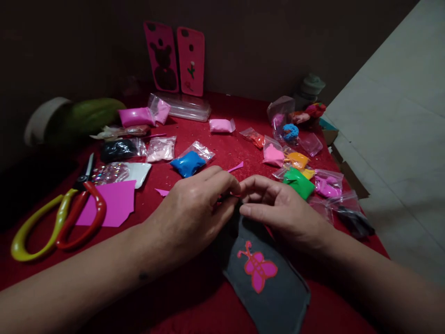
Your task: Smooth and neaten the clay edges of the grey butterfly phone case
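A dark grey, slab-like piece (278, 297) with slightly ragged edges lies at the lower middle, a pink butterfly (257, 271) outlined in red on its face. At its far end my left hand (205, 208) is closed, thumb and fingers pinched on the edge. My right hand (274, 204) meets it from the other side, its curled fingers and thumb pinching the same end. The fingertips of both hands nearly touch and hide that part of the piece. Just beyond them lies a thin pink strip (236, 167).
Scissors (81, 195) with yellow and red handles lie left, over a pink sheet (118, 204). Blue (188, 163), green (299, 182) and several other clay packets are scattered around on the red cloth (187, 297). Two pink phone cases (191, 60) lean on the wall behind.
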Demonstrator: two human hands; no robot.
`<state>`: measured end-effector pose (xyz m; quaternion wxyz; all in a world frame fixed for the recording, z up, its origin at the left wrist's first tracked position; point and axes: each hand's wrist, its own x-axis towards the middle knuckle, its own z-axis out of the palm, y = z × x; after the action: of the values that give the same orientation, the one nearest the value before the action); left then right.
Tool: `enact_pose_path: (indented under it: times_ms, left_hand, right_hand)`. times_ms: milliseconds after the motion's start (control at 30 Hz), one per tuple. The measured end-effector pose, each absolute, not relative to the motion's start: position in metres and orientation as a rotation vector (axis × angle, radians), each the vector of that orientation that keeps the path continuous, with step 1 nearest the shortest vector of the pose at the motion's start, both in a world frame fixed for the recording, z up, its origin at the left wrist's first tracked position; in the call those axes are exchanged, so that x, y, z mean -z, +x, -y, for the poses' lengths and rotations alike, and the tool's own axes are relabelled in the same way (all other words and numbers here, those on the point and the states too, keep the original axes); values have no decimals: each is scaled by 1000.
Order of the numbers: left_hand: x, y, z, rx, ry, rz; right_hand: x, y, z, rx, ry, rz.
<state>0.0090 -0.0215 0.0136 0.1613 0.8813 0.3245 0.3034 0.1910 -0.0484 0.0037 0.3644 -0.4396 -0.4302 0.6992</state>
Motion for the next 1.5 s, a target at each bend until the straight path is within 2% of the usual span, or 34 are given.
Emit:
enact_pose_path:
  times_ms: [133, 333, 700, 933, 1100, 1200, 1333, 1500]
  left_hand:
    - [-10, 10, 20, -889, 2599, -946]
    - [-5, 9, 23, -887, 2721, -878]
    - [-4, 9, 32, -791, 2954, -934]
    - [-12, 12, 36, -696, 3113, -924]
    - [-17, 10, 36, -755, 3224, -923]
    - [-25, 3, 33, -772, 3264, -1120]
    - [-37, -5, 23, -897, 2942, -1355]
    - [-35, -10, 3, -862, 2189, -1190]
  right_hand:
    - [-8, 186, 52, -1584, -1231, 1242]
    - [-7, 181, 55, -1560, -1276, 1244]
    - [-3, 179, 57, -1259, -1306, 1427]
    - [-1, 181, 59, -1205, -1311, 1516]
    - [-2, 182, 62, -1234, -1259, 1550]
    - [-5, 181, 62, -1265, -1271, 1550]
    - [-7, 182, 57, -1499, -1350, 1334]
    - [-3, 191, 51, -1733, -1243, 1065]
